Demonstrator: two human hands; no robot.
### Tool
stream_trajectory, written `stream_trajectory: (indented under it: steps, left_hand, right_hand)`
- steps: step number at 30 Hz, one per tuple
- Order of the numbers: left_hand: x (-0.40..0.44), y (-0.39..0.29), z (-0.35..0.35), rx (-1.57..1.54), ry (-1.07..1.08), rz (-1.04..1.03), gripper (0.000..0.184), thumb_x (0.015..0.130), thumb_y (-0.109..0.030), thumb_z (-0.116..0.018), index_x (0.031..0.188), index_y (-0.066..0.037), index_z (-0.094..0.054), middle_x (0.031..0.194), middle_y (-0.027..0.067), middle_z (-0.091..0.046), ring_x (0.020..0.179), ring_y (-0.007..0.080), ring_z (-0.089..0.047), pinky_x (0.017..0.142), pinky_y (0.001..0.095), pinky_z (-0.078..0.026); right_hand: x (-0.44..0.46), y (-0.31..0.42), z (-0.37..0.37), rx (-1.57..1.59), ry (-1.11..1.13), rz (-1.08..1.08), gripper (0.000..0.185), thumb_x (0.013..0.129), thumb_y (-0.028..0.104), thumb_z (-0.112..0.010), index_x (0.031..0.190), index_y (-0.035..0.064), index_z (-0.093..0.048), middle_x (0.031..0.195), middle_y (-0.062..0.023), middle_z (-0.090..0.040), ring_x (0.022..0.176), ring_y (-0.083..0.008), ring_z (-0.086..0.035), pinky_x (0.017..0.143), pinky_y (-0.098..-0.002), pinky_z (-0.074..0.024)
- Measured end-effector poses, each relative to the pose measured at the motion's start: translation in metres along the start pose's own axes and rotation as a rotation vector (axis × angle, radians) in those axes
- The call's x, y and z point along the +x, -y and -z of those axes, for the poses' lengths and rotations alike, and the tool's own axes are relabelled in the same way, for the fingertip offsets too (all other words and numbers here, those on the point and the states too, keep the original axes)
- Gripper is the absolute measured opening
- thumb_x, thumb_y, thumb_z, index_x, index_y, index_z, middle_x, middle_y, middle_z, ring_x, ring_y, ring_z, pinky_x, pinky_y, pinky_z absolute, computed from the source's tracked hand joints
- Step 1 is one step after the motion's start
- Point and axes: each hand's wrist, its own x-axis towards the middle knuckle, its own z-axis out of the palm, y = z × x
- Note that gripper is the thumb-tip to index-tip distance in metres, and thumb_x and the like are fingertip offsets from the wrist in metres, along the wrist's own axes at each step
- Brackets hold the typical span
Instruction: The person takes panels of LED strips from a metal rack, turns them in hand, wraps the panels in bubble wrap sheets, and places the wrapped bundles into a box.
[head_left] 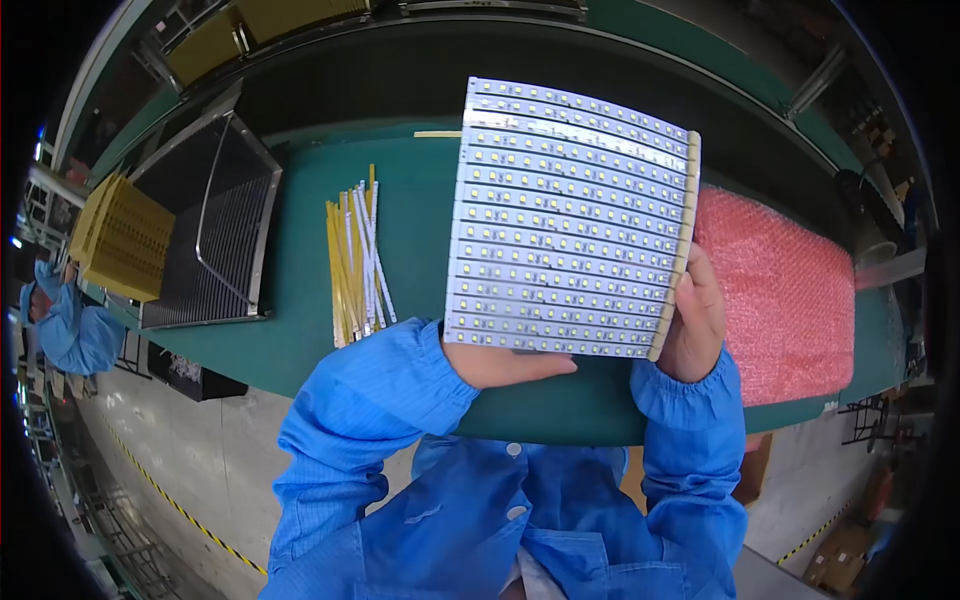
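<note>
A white LED circuit board panel (570, 220), made of several joined strips dotted with small LEDs, is held up tilted toward me above the table. My left hand (510, 367) supports it from below at the lower left edge; the thumb lies along the bottom and the other fingers are hidden behind the board. At the lower right, my right hand (698, 312) grips the panel's tan side edge. A loose bunch of narrow white and yellow LED strips (357, 265) lies on the table left of the panel.
On the green table (300, 340), a black slotted rack (215, 215) stands at left beside stacked yellow boards (122, 238). Pink bubble wrap (775, 300) lies at right. A dark conveyor belt (400, 75) runs behind. Another person in blue (85, 330) is at far left.
</note>
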Motion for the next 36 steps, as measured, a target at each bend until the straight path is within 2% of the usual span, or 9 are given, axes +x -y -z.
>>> stream_trajectory:
  steps: [4,6,10,12,14,15,27,30,36]
  left_hand:
    - [0.006,-0.004,-0.002,-0.1,-0.061,-0.084,0.043,0.077,-0.012,-0.061,0.118,-0.006,-0.048,0.117,0.0107,-0.051,0.108,0.0233,-0.048,0.093,0.0354,-0.037]
    - [0.007,-0.011,-0.001,-0.461,-0.049,0.079,0.037,0.077,-0.005,-0.06,0.113,-0.004,-0.052,0.107,0.0101,-0.057,0.097,0.0215,-0.055,0.085,0.0326,-0.043]
    - [0.007,-0.014,0.001,-0.31,-0.02,0.049,0.034,0.077,-0.003,-0.058,0.11,-0.003,-0.053,0.105,0.0099,-0.059,0.097,0.0204,-0.056,0.085,0.0312,-0.044]
    - [0.005,-0.012,-0.001,-0.276,-0.024,0.063,0.038,0.077,-0.005,-0.059,0.113,-0.004,-0.051,0.11,0.0102,-0.056,0.102,0.0213,-0.053,0.088,0.0328,-0.041]
    - [0.003,-0.01,-0.003,-0.229,-0.07,0.052,0.042,0.076,-0.008,-0.061,0.116,-0.006,-0.05,0.117,0.01,-0.052,0.109,0.0229,-0.048,0.093,0.0347,-0.037]
    - [0.002,-0.009,-0.004,-0.288,-0.028,0.128,0.045,0.075,-0.011,-0.063,0.118,-0.007,-0.049,0.121,0.0097,-0.048,0.112,0.0247,-0.044,0.096,0.0357,-0.033]
    - [-0.001,-0.001,-0.007,0.064,-0.033,0.065,0.058,0.076,-0.031,-0.062,0.127,-0.011,-0.041,0.133,0.0101,-0.034,0.124,0.0291,-0.028,0.103,0.0414,-0.016]
    - [-0.002,0.005,-0.01,0.292,-0.056,-0.029,0.058,0.077,-0.032,-0.061,0.127,-0.011,-0.04,0.134,0.0105,-0.034,0.124,0.0295,-0.028,0.103,0.0413,-0.016]
    - [-0.004,0.0,-0.01,0.276,0.033,0.026,0.052,0.082,-0.032,-0.055,0.127,-0.011,-0.041,0.134,0.01,-0.034,0.123,0.0286,-0.03,0.103,0.0391,-0.02]
  right_hand:
    - [-0.001,0.001,-0.007,-0.033,-0.053,-0.006,0.044,0.087,0.026,-0.043,0.117,-0.0055,-0.036,0.108,-0.0158,-0.053,0.096,-0.0184,-0.056,0.083,-0.0282,-0.0442]
    - [-0.001,0.002,-0.008,-0.019,-0.036,-0.028,0.045,0.087,0.028,-0.044,0.116,-0.0051,-0.037,0.107,-0.0157,-0.054,0.095,-0.0178,-0.056,0.083,-0.0279,-0.0446]
    - [-0.001,0.002,-0.006,-0.032,-0.024,-0.033,0.046,0.087,0.03,-0.044,0.115,-0.0052,-0.038,0.105,-0.0151,-0.054,0.093,-0.0169,-0.057,0.082,-0.0272,-0.0451]
    - [-0.002,0.004,-0.007,-0.06,-0.047,-0.034,0.045,0.087,0.029,-0.045,0.115,-0.0056,-0.038,0.105,-0.0149,-0.054,0.092,-0.0165,-0.057,0.081,-0.0269,-0.0453]
    - [-0.002,0.002,-0.001,0.037,0.073,-0.021,0.035,0.091,0.017,-0.036,0.118,-0.0046,-0.035,0.109,-0.0125,-0.052,0.099,-0.0147,-0.053,0.086,-0.0267,-0.0408]
    - [-0.002,0.003,-0.001,0.036,0.075,-0.018,0.035,0.091,0.017,-0.036,0.118,-0.0046,-0.035,0.109,-0.0125,-0.052,0.099,-0.0147,-0.053,0.086,-0.0267,-0.0408]
    - [-0.008,0.003,0.0,-0.068,0.077,0.089,0.037,0.091,0.015,-0.036,0.12,-0.0069,-0.032,0.113,-0.0133,-0.049,0.104,-0.0159,-0.048,0.09,-0.0273,-0.0356]
    - [-0.009,0.004,0.0,-0.092,0.079,0.114,0.037,0.091,0.015,-0.036,0.12,-0.0075,-0.033,0.113,-0.0137,-0.049,0.103,-0.0163,-0.048,0.09,-0.0274,-0.0351]
    - [-0.011,0.006,0.0,-0.146,0.092,0.173,0.036,0.091,0.013,-0.035,0.119,-0.009,-0.033,0.113,-0.0152,-0.049,0.103,-0.0169,-0.048,0.09,-0.0278,-0.035]
